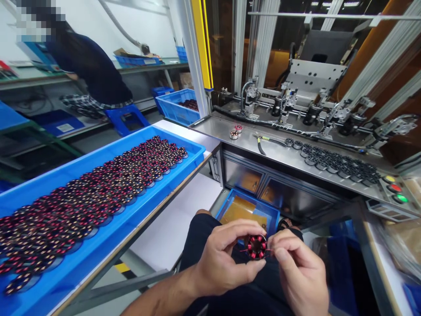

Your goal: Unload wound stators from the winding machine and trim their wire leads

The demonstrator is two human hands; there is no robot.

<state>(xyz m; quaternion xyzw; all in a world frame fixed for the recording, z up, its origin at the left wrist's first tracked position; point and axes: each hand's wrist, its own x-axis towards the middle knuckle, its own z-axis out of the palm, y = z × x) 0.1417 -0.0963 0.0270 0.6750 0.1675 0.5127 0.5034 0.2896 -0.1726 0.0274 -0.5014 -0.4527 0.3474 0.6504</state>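
Between thumb and fingers, my left hand (226, 254) grips a motor stator (256, 247) wound with red enamelled wire, its ring face turned up toward me over my lap. A thin red wire end sticks out on each side of it. My right hand (297, 263) is closed just right of the stator, thumb and forefinger pinched at the right-hand wire end. The fingertips partly cover that wire. To my left, many similar wound stators (98, 188) lie in rows in a long blue tray (128, 232).
On the metal bench of the winding machine (312, 92) lie dark unwound stator cores (338, 160), pliers (263, 142) and a few wound stators (235, 133). Control buttons (396, 188) sit at its right end. A blue bin (245, 210) stands below. A co-worker (90, 66) sits at the far left.
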